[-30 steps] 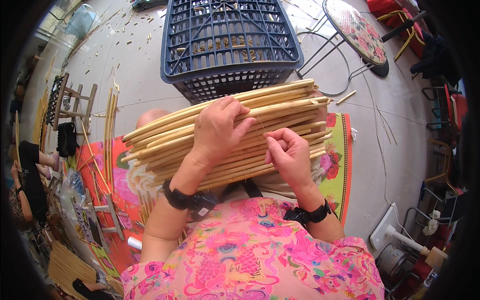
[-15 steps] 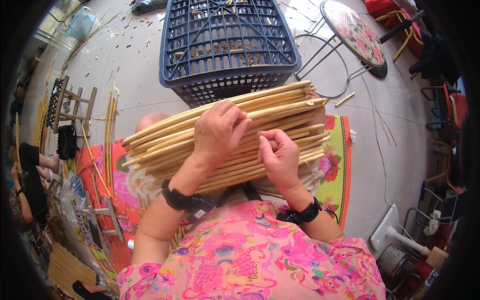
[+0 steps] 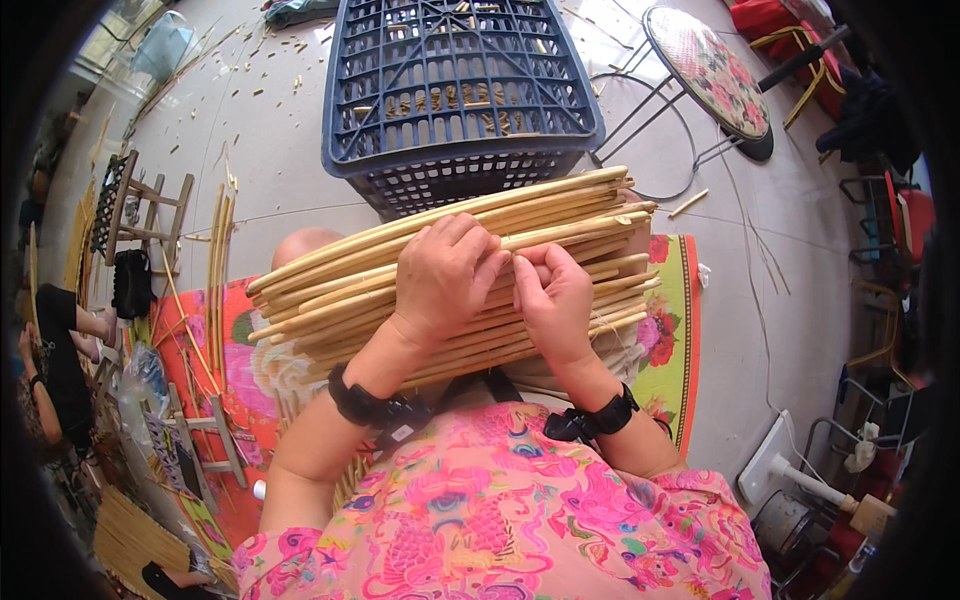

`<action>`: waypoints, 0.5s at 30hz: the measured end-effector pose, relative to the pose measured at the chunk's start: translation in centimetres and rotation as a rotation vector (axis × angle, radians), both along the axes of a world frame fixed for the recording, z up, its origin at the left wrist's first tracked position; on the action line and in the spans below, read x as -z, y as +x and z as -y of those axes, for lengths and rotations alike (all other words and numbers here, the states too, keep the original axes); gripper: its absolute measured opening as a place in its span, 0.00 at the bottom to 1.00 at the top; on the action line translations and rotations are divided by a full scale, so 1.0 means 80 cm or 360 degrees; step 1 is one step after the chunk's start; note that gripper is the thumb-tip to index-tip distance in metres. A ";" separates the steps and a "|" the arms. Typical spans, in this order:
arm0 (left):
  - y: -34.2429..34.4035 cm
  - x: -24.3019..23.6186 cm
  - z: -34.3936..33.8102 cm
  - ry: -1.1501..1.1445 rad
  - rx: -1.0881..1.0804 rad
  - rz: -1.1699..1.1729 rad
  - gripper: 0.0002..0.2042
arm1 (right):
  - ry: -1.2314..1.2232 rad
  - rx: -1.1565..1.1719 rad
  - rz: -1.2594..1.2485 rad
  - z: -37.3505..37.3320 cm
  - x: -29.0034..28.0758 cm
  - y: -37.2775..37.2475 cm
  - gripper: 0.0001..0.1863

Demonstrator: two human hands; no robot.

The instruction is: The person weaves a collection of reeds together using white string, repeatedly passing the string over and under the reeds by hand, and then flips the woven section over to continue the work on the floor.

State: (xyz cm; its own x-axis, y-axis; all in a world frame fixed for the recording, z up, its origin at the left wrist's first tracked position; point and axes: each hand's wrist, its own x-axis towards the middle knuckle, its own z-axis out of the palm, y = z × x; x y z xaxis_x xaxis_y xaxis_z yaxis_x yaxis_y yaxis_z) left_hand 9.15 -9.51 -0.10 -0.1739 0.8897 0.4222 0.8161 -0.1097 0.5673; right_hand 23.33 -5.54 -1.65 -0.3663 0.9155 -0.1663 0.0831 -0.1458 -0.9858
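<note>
Across my lap lies a row of long pale-yellow sticks (image 3: 340,296), side by side and tilting up to the right. My left hand (image 3: 448,272) is closed over the middle of the row, its fingers curled round one of the upper sticks. Close beside it, my right hand (image 3: 554,302) is pinched, thumb against forefinger, just above the sticks. Whatever sits in that pinch is too small to make out. The two hands' fingertips nearly meet. A thin strand (image 3: 606,326) shows near the right ends of the lower sticks.
A blue plastic crate (image 3: 450,160) stands just beyond the sticks, with stick pieces on it. A round flowered stool (image 3: 708,70) is at the far right. Under me lies a flowered mat (image 3: 672,400). Low wooden frames (image 3: 150,215) and another person (image 3: 62,350) are at the left.
My right hand has moved slightly up and left, bringing its fingertips against or very near my left hand's. My left hand has shifted slightly right, and its thumb has turned inward.
</note>
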 end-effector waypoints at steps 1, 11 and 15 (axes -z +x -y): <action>-0.001 -0.002 0.000 -0.0028 -0.0011 -0.0023 0.07 | 0.0002 -0.0002 0.0003 -0.002 0.000 -0.001 0.04; -0.005 0.008 0.001 0.0094 -0.0023 -0.0062 0.06 | 0.1203 -0.0097 0.0885 -0.041 -0.058 0.011 0.07; -0.003 0.010 0.002 0.0149 -0.0014 -0.0104 0.07 | 0.1569 -0.0344 0.1104 -0.065 -0.060 -0.007 0.07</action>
State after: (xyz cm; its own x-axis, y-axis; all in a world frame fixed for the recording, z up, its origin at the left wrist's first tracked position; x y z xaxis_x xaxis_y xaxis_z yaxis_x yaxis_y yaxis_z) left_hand 8.91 -9.65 -0.93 -0.1508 0.8445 0.5139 0.8523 -0.1523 0.5004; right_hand 22.74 -0.31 3.11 -0.6360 0.6912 0.3432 0.5647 0.7200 -0.4034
